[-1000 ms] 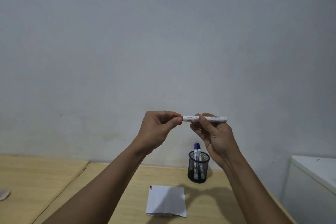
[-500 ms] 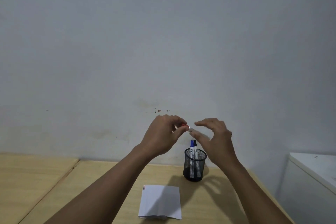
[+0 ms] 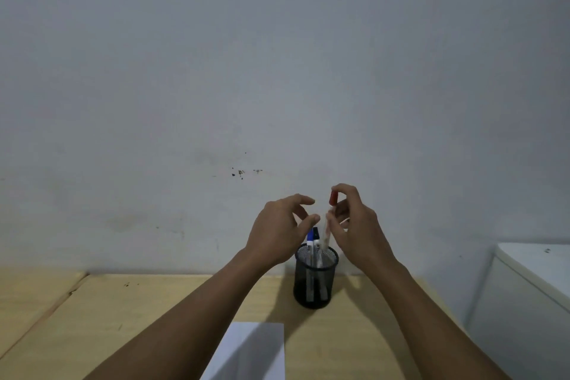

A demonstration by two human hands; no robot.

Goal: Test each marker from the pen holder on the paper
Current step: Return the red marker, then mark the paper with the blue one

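A black mesh pen holder (image 3: 315, 285) stands on the wooden table near the wall. A blue-capped marker (image 3: 309, 239) and a black-capped marker (image 3: 316, 239) stand in it. My right hand (image 3: 354, 222) grips a white marker with a red cap (image 3: 332, 197), held upright with its lower end just above the holder's rim. My left hand (image 3: 280, 230) hovers beside it, fingers apart and holding nothing. White paper (image 3: 251, 352) lies on the table in front of the holder, partly cut off by the bottom edge.
The wooden table (image 3: 154, 311) meets a plain grey wall. A seam splits the tabletop at the left. A white cabinet (image 3: 536, 287) stands at the right, close to the table's edge.
The red-capped marker, held level between both hands a second ago, now stands upright in my right hand over the holder. My left hand has let go. Both hands have moved lower.
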